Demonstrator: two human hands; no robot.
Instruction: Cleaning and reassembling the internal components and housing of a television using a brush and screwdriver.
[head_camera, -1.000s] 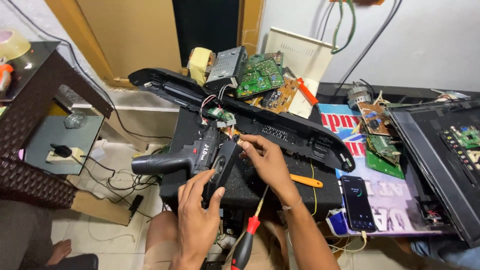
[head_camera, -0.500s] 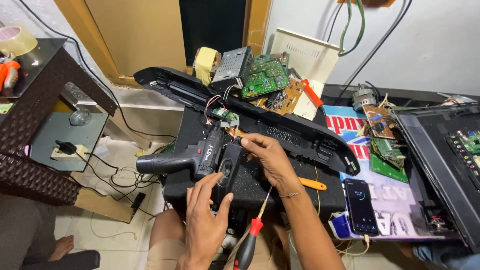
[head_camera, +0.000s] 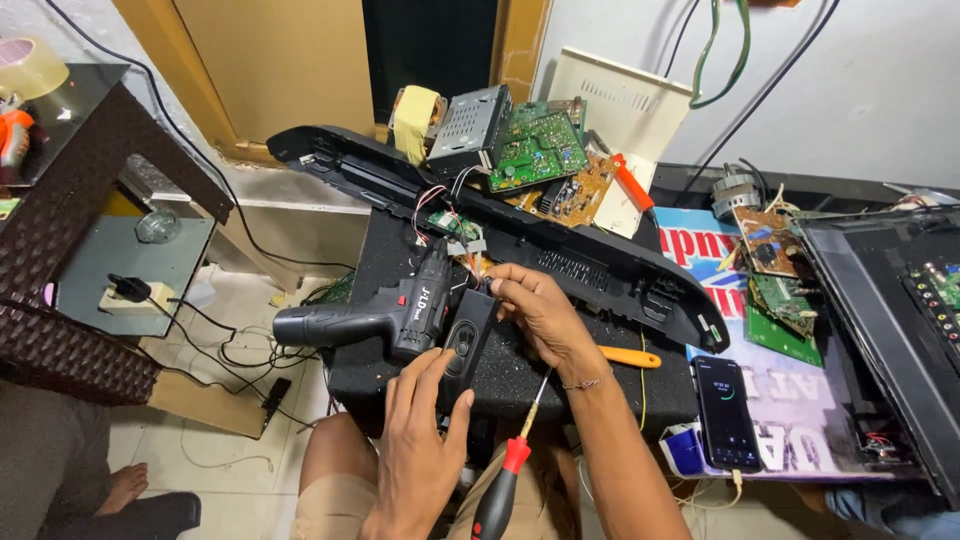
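Down at the centre of the black speaker box, both hands meet on a small oblong speaker module. The left hand cups the module's near end from below, fingers curled loosely round it. The right hand pinches at the module's far end, where a bundle of red and white wires runs up to a small green board; whether its fingertips grip the wires or the module itself I cannot tell.

Just beside the module, on its left, lies a black cordless drill, its handle pointing out over the box's left edge. A long black plastic housing runs diagonally across the far side of the box, closing off room behind the hands. A red-handled screwdriver rests on the person's lap, its shaft pointing up under the right wrist. An orange-handled tool lies near the right forearm. A phone lies farther right, on the printed sheet past the box's right edge. Open floor shows only to the left, crossed by cables.
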